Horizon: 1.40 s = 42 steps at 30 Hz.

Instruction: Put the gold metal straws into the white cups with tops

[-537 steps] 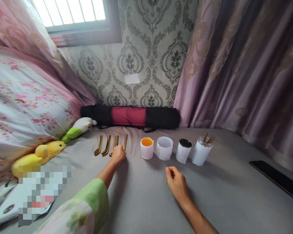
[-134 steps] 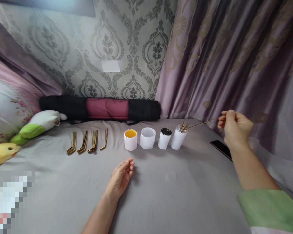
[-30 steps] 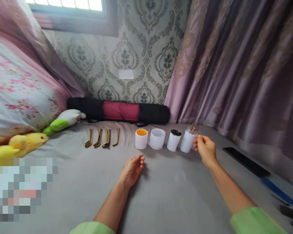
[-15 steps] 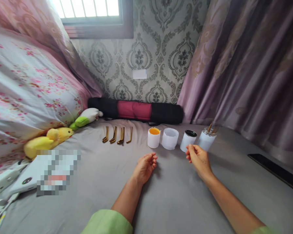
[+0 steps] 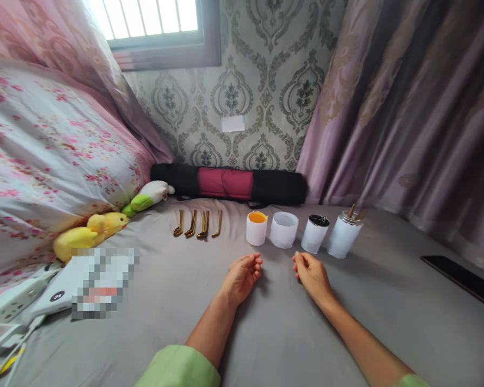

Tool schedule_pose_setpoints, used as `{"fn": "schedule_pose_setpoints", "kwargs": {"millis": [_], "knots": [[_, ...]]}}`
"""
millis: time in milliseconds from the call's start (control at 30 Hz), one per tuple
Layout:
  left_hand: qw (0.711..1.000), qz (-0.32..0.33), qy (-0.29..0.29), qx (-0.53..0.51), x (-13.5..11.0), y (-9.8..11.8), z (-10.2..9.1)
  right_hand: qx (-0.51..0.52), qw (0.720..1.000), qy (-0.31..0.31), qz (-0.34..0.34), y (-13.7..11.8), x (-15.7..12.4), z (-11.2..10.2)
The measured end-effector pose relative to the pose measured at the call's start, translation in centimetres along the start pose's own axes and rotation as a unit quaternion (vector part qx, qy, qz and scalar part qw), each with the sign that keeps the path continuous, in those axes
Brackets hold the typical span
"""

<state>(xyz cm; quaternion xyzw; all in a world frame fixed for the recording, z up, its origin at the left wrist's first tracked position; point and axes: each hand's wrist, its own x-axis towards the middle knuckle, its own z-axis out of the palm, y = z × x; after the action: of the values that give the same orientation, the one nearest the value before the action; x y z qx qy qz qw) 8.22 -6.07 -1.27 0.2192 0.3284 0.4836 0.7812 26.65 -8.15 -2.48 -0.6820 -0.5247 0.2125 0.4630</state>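
Note:
My left hand (image 5: 244,277) rests on the grey sheet with its fingers curled loosely and nothing visible in them, just in front of a white-wrapped container (image 5: 256,232) with an orange inside. Beside it my right hand (image 5: 311,273) is also curled, thumb against the fingers, and seems to hold nothing. It lies nearest a white-wrapped can (image 5: 314,236) with a dark inside. Between the orange-lined container and that can stands a wider whitish cup (image 5: 284,231). At the right end, a white-wrapped jar (image 5: 344,239) holds gold-brown sticks. Left of them lie gold bent metal straws (image 5: 203,224) in small groups.
A black and red long bag (image 5: 226,184) lies along the wall. Plush toys (image 5: 91,234), a white device (image 5: 56,293) and a power strip (image 5: 20,293) with cables are at left. A black flat object (image 5: 463,282) lies at right.
My right hand has moved left and slightly down, away from the dark-lined can and towards my left hand. The left hand stays in place; the view has shifted slightly.

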Motion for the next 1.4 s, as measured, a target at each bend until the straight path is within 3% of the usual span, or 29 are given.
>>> {"fn": "schedule_pose_setpoints", "kwargs": {"millis": [267, 733, 1133, 1400], "knots": [[1.0, -0.006, 0.02, 0.009, -0.1, 0.1, 0.4, -0.022, 0.999, 0.007, -0.042, 0.2, -0.3, 0.1], [0.993, -0.069, 0.08, 0.057, 0.7, 1.3, 0.9, -0.03, 0.998, -0.008, -0.057, 0.2, -0.4, -0.1], [0.969, 0.01, 0.126, 0.214, 3.2, 4.4, -0.6, -0.097, 0.992, -0.008, -0.081, 0.1, -0.3, -0.1], [0.921, 0.059, 0.179, 0.342, 4.3, 6.5, -1.8, -0.092, 0.993, -0.007, -0.08, 0.1, -0.4, -0.1]]}}
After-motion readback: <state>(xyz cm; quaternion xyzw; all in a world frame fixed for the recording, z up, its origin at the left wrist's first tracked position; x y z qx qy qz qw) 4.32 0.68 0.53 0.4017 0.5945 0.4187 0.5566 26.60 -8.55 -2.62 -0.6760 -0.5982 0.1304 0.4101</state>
